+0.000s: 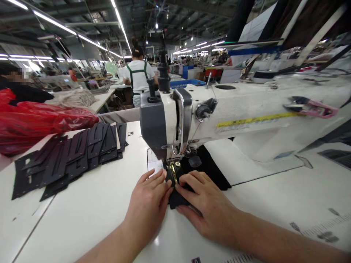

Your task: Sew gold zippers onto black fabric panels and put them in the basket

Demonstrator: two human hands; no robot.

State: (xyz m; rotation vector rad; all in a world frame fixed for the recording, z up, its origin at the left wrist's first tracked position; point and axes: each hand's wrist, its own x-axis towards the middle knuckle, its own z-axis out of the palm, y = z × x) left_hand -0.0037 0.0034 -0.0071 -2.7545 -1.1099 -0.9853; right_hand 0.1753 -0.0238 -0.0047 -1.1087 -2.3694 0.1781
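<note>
A black piece point(178, 200) with a brass-coloured zipper point(174, 172) lies under the presser foot of a white sewing machine point(175, 124). From the left, my left hand point(149, 199) holds the piece near the zipper, fingers close together and thumb at its edge. My right hand point(208, 202) grips it from the other side, with curled fingers on top and the thumb at the near edge. More black material point(210, 166) stretches out behind my right hand, under the machine arm. The needle tip is too small to make out.
Several dark slotted panels point(74, 153) are heaped on the white table point(90, 215) at left. Beyond them sits a red plastic bag point(41, 120). Pink-handled snips point(315, 108) rest against the machine arm. A co-worker point(139, 75) stands ahead, back turned; another person is at far left.
</note>
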